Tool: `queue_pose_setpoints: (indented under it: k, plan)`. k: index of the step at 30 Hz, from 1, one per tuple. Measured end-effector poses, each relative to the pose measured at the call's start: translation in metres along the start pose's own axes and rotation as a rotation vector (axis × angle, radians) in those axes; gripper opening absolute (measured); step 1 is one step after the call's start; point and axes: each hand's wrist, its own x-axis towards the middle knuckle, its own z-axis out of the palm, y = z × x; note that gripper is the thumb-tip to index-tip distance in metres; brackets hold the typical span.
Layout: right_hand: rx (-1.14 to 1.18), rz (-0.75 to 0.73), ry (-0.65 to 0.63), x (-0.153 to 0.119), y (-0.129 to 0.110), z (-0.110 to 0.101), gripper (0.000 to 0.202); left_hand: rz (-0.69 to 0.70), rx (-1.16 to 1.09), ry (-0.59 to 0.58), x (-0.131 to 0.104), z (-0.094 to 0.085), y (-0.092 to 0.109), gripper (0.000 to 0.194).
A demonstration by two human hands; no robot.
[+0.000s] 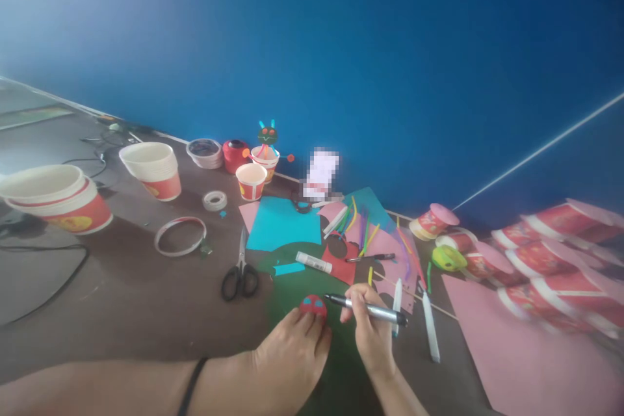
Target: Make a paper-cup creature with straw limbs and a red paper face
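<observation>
Red disc [313, 305] under left hand [291, 352], marker [385, 313] tip beside.

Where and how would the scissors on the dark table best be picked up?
The scissors are likely best gripped by the black handle loops, coming from the person's near side: they lie flat, loops toward the person and narrow blades pointing away.

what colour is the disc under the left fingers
The disc is red with blue spots; head view.
</observation>
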Motion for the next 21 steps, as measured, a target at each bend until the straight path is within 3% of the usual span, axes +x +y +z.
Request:
queue_pose_setpoints:
  k: [8,15,21]
  plan:
    - [-0.051,0.042,-0.131,0.005,-0.002,0.002,0.022,0.05,-0.061,-0.02,-0.005,0.008,-0.008,0.043]
    - [-0.076,0.107,-0.075,0.005,0.002,0.004,0.033,0.058,-0.07,-0.026,-0.004,0.012,-0.01,0.047]
    - [-0.104,0.12,-0.105,0.006,0.0,0.004,0.033,0.075,-0.071,-0.055,-0.003,0.012,-0.01,0.047]
